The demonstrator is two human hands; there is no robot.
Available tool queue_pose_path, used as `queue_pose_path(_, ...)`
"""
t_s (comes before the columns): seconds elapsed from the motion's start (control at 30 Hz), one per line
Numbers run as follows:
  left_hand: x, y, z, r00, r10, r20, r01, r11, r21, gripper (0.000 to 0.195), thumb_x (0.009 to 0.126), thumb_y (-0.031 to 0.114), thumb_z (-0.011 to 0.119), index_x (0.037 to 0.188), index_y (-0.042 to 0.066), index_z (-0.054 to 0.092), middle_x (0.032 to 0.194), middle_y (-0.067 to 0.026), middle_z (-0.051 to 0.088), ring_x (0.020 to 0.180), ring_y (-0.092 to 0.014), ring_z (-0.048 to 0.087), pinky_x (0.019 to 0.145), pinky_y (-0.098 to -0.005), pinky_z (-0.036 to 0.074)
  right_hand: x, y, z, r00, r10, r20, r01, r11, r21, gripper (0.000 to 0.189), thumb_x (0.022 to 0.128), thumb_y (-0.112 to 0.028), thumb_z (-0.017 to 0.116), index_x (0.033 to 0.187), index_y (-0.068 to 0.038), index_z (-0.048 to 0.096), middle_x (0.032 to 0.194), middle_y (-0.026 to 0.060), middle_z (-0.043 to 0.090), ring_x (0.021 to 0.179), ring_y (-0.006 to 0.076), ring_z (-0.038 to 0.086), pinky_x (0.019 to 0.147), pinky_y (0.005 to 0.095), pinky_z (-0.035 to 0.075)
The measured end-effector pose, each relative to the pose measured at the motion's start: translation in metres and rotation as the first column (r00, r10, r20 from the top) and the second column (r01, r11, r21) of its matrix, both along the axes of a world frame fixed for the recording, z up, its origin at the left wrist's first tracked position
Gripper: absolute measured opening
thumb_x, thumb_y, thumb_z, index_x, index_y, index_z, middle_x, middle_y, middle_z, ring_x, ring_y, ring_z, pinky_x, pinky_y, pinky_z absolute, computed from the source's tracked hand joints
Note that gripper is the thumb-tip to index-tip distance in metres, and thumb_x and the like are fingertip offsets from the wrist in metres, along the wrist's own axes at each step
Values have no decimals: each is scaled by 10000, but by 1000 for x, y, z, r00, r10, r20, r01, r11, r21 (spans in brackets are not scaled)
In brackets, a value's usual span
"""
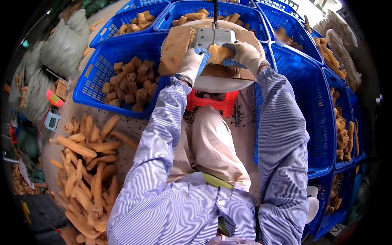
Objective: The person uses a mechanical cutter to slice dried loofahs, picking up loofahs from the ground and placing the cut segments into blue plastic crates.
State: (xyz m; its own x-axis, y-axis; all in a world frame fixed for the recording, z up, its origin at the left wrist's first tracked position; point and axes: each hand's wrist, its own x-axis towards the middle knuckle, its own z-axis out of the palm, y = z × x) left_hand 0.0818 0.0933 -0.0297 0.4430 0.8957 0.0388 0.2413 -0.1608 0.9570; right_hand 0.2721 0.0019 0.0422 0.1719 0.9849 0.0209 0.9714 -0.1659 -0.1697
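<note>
A short piece of dried loofah (219, 54) lies at the front of a metal plate (211, 37), beside a thin upright blade that runs down from a dark arm. My left hand (196, 62), in a white and blue glove, is at the piece's left end with its fingertips. My right hand (245, 56), gloved alike, grips the right end. Cardboard (174, 50) surrounds the plate, on top of a round white basin (214, 84). The lower tip of the blade is partly hidden by the piece.
At the left, a blue plastic crate (122, 110) holds cut loofah pieces; whole loofahs (92, 147) are heaped below it. Several more blue crates (301, 64) line the back and right. A red plastic stool (226, 104) stands under the basin, before my knees.
</note>
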Motion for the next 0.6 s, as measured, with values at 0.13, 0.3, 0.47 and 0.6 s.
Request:
queue_pose_path(0.13, 7, 20, -7, 1000, 3, -1, -3, 999, 47, 208, 918, 162, 714, 1057, 7, 703, 855, -63, 708, 716, -149, 687, 642, -269, 557, 12, 14, 2, 999, 25, -24, -25, 1000, 12, 729, 702, -482, 876, 1335, -212, 637, 1123, 121, 727, 1054, 315, 689, 955, 404, 534)
queue_pose_path(0.3, 18, 40, -10, 999, -15, 51, 13, 999, 35, 236, 919, 158, 713, 1088, -6, 701, 883, -77, 712, 701, -159, 687, 635, -267, 566, 26, 31, -8, 997, 64, -51, -59, 994, 86, 691, 711, -501, 868, 1295, -187, 671, 1049, 148, 740, 999, 318, 710, 937, 409, 544)
queue_pose_path(0.47, 31, 57, -3, 1000, 18, 9, -18, 998, 54, 195, 918, 147, 710, 1047, 0, 722, 857, -74, 721, 709, -142, 689, 626, -245, 562, 38, 57, -10, 999, -47, -27, 47, 999, 4, 677, 727, -482, 864, 1286, -154, 666, 1071, 160, 734, 1021, 326, 701, 949, 410, 531)
queue_pose_path(0.6, 44, 68, 5, 998, 48, -44, -44, 996, 82, 195, 896, 167, 720, 1012, 11, 738, 833, -62, 733, 728, -137, 701, 645, -256, 565, 56, 70, -14, 996, -62, -70, 63, 998, 12, 654, 742, -468, 858, 1282, -151, 667, 1069, 159, 732, 1032, 306, 695, 945, 394, 520)
